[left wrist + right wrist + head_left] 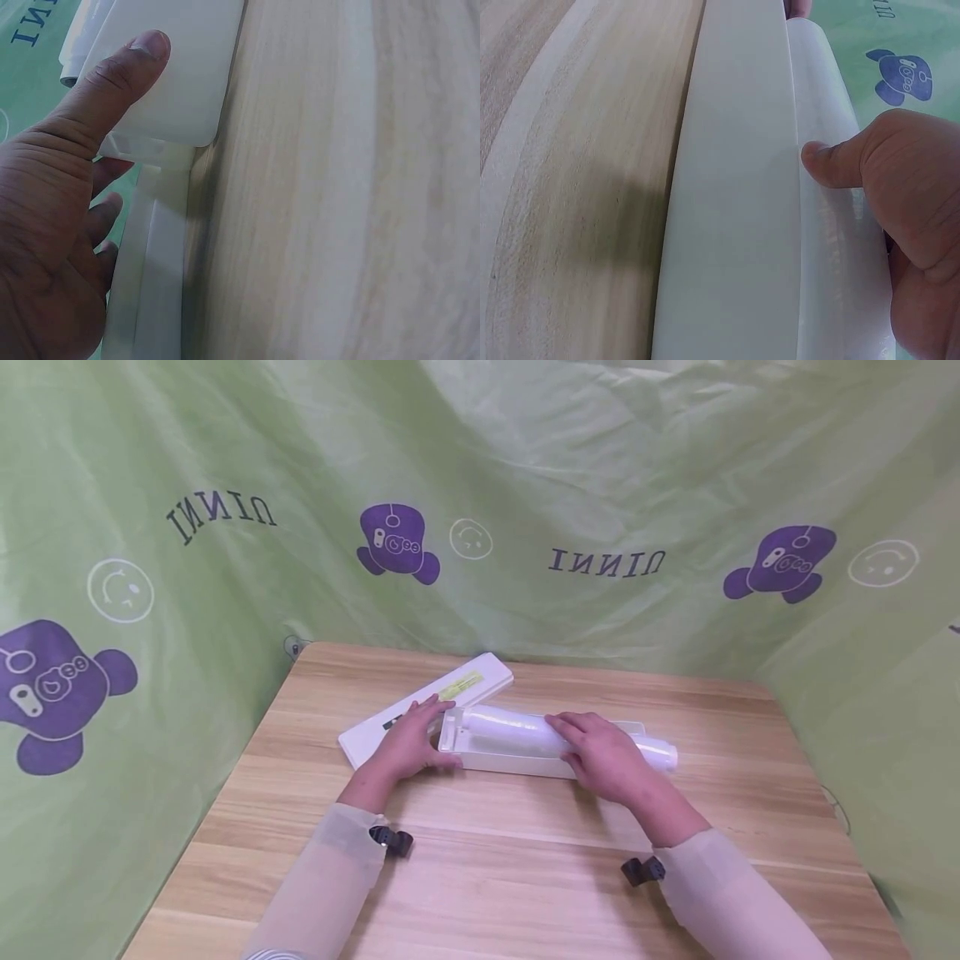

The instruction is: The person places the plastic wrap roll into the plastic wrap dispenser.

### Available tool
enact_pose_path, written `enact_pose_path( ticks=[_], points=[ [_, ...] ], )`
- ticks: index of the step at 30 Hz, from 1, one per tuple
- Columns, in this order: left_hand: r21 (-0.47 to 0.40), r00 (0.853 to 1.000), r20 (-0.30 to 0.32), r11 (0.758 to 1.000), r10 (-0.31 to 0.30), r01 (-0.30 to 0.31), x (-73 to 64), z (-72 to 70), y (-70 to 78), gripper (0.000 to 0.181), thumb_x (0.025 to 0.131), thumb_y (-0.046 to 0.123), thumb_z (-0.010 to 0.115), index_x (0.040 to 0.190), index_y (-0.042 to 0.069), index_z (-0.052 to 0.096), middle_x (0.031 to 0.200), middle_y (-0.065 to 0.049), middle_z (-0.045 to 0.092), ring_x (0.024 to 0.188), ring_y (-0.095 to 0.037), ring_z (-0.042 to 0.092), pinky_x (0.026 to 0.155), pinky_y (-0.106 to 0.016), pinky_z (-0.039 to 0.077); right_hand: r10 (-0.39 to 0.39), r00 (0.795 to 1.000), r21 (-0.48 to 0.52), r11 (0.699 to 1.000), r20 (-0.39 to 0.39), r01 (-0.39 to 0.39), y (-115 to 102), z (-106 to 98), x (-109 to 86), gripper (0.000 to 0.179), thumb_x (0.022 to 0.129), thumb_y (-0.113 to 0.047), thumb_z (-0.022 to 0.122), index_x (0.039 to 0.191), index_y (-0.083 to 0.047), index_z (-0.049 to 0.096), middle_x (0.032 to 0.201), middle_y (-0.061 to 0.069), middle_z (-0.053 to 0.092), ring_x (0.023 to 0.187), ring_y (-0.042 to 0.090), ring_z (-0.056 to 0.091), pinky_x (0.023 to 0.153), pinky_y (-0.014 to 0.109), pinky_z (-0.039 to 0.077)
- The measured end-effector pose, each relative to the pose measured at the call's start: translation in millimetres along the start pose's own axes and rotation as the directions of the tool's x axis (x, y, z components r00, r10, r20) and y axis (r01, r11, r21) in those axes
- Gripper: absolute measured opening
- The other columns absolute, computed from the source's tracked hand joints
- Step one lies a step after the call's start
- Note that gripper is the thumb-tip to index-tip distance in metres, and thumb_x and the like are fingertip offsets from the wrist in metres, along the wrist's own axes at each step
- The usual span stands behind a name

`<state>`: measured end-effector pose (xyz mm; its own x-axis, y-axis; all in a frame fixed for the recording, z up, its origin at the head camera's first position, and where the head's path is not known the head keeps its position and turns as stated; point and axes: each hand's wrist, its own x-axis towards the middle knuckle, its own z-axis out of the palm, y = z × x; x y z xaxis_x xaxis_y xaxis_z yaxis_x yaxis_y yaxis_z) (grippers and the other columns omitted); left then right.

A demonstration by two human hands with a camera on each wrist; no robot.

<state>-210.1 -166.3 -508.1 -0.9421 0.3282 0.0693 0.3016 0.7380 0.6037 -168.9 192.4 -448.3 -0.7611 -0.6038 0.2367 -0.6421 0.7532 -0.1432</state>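
A roll of clear plastic film [510, 724] lies at a slant in a long white box [517, 766], its right end over the box's front edge. My left hand [408, 745] grips the box's left end, with the thumb on the front wall [180, 82] and the fingers behind. Around the roll, right of its middle, my right hand [609, 762] is curled. In the right wrist view its thumb presses the film roll [836, 247] just above the box's front wall [731, 195]. The palm hides part of the roll.
Behind my left hand a white lid [483, 670] with a yellow-green label lies at an angle on the wooden table [480, 877]. Green printed cloth [480, 602] hangs along the table's back and sides.
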Motion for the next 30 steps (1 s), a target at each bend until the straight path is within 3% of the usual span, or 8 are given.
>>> enact_pose_path(
  ticks=[30],
  points=[
    [-0.006,1.0,-0.012,1.0,-0.011,0.011,-0.8,0.7,0.4,0.116,0.057,0.061,0.096,0.154,0.018,0.05,0.166,-0.015,0.035,0.151,-0.051,0.025,0.124,-0.061,0.024,-0.03,0.999,-0.009,0.999,0.041,0.031,-6.3,3.7,11.7,0.061,0.093,-0.012,0.075,0.151,-0.01,0.054,0.141,0.015,0.062,0.129,0.036,0.059,0.108,0.052,0.05]
  ],
)
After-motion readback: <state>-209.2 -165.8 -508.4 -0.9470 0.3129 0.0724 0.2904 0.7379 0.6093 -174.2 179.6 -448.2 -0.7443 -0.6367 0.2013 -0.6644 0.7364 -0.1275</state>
